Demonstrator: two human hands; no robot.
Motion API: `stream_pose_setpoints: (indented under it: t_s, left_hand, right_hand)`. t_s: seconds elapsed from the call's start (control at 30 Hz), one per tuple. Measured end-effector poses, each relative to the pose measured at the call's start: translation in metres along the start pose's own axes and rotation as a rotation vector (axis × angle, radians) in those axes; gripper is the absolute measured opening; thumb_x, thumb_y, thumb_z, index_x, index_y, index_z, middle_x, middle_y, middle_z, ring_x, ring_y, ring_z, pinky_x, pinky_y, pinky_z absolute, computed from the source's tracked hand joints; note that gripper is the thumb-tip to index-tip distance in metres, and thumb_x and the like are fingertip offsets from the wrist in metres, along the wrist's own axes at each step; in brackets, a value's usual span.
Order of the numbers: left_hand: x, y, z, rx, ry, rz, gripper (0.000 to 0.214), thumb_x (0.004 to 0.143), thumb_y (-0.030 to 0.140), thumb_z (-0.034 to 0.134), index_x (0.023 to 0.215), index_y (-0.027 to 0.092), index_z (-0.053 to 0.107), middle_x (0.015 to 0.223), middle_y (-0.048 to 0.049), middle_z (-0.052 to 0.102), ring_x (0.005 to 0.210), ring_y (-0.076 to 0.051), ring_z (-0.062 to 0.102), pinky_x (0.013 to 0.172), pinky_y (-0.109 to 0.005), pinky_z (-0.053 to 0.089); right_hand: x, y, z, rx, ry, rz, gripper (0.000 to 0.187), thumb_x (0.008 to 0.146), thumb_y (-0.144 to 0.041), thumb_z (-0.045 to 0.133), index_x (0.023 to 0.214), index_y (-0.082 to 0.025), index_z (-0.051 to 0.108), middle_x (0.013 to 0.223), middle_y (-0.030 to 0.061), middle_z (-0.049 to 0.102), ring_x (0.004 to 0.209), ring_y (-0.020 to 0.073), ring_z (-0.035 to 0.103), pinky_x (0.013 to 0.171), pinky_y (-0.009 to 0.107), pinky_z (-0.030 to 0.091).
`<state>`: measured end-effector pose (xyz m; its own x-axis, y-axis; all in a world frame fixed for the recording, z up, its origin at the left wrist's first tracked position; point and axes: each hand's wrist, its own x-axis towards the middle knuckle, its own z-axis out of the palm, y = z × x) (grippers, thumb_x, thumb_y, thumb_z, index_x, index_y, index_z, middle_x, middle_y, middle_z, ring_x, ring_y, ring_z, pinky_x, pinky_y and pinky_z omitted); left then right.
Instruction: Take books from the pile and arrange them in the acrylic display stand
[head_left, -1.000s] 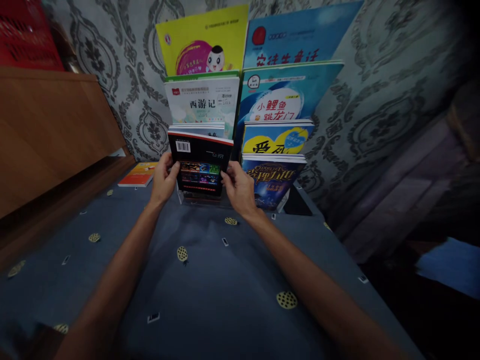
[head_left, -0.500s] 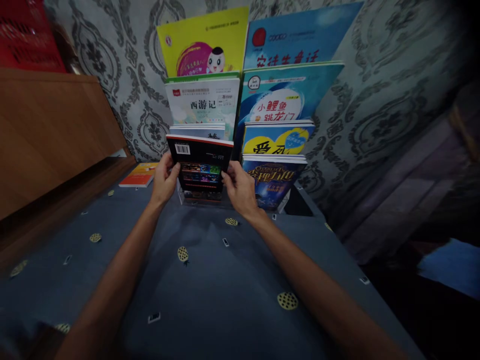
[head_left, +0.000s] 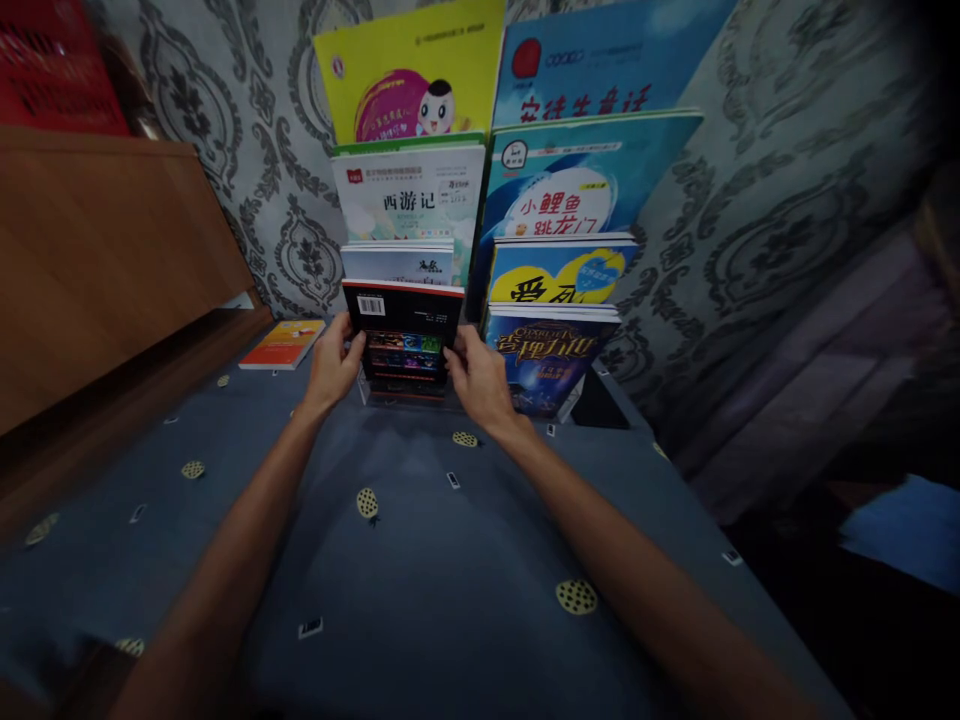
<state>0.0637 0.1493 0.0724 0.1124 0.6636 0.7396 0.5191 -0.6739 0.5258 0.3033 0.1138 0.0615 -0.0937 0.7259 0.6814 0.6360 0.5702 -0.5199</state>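
Observation:
A black book [head_left: 405,318] with a barcode on its cover stands upright at the front of the left column of books. My left hand [head_left: 334,368] grips its left edge, thumb on the cover. On the opposite edge my right hand [head_left: 478,375] is closed the same way. Directly behind the black book, a pale blue book [head_left: 397,263] shows only its top. Further back rise a white-green book [head_left: 412,195] and a yellow book [head_left: 409,75]. To the right of my right hand stands a dark blue book [head_left: 551,355] with gold lettering.
In the right column are a blue-yellow book [head_left: 559,278], a teal book [head_left: 637,165] and a tall blue book [head_left: 607,65]. An orange book [head_left: 279,346] lies flat at left, near a wooden cabinet [head_left: 97,260]. A patterned cloth [head_left: 420,580] covers the table.
Both hands have lowered the black book slightly, so more of the pale blue book behind it shows. The view has shifted a little.

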Motion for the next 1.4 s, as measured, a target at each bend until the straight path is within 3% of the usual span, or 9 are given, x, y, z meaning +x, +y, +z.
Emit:
stream_pose_setpoints:
  t_s: [0.2,0.43,0.67,0.87,1.1,1.4]
  left_hand:
    - [-0.004,0.015,-0.007,0.548,-0.122,-0.076,0.017,0.097,0.028,0.046,0.106,0.019,0.056,0.091,-0.01,0.071,0.092,-0.028,0.069,0.085,-0.04,0.052]
    - [-0.001,0.034,-0.01,0.867,-0.34,-0.216,0.027,0.099,0.03,0.039,0.111,0.018,0.06,0.096,-0.0146,0.074,0.093,-0.033,0.071,0.078,-0.039,0.05]
    - [-0.002,0.033,-0.009,0.736,-0.258,-0.293,0.025,0.097,0.03,0.045,0.117,0.019,0.056,0.098,-0.011,0.075,0.092,-0.027,0.071,0.078,-0.034,0.049]
    - [-0.003,0.021,-0.005,0.626,-0.167,-0.222,0.019,0.096,0.029,0.047,0.106,0.019,0.059,0.093,-0.0096,0.073,0.087,-0.024,0.069,0.079,-0.035,0.05]
    - [-0.003,0.011,-0.003,0.537,-0.119,-0.195,0.015,0.095,0.024,0.045,0.097,0.019,0.059,0.09,-0.0104,0.071,0.088,-0.027,0.067,0.079,-0.038,0.05]
    - [-0.003,0.016,-0.003,0.571,-0.134,-0.214,0.017,0.096,0.022,0.044,0.1,0.019,0.06,0.095,-0.0115,0.072,0.095,-0.029,0.068,0.082,-0.037,0.049]
  right_hand:
    - [-0.002,0.0,0.004,-0.17,-0.096,0.095,0.019,0.095,-0.013,0.047,0.112,-0.014,0.056,0.095,0.0106,0.07,0.087,0.0231,0.066,0.076,0.034,0.049]
    - [-0.004,-0.005,0.007,-0.3,-0.153,0.159,0.017,0.096,-0.014,0.049,0.111,-0.013,0.057,0.097,0.0135,0.073,0.088,0.0264,0.069,0.074,0.035,0.048]
    - [-0.002,-0.024,-0.002,-0.461,-0.269,0.241,0.022,0.102,-0.018,0.044,0.113,-0.012,0.062,0.107,0.0168,0.075,0.097,0.0257,0.072,0.077,0.031,0.049]
    - [-0.002,-0.038,-0.005,-0.631,-0.392,0.352,0.033,0.107,-0.031,0.037,0.118,-0.017,0.065,0.1,0.0168,0.078,0.095,0.0275,0.075,0.075,0.032,0.052]
    - [-0.003,-0.037,-0.002,-0.669,-0.438,0.329,0.038,0.107,-0.028,0.033,0.116,-0.014,0.067,0.101,0.021,0.078,0.097,0.0312,0.076,0.076,0.035,0.054]
    - [-0.005,-0.033,0.004,-0.683,-0.47,0.295,0.038,0.107,-0.023,0.032,0.115,-0.009,0.067,0.099,0.0234,0.077,0.098,0.0301,0.077,0.077,0.033,0.054]
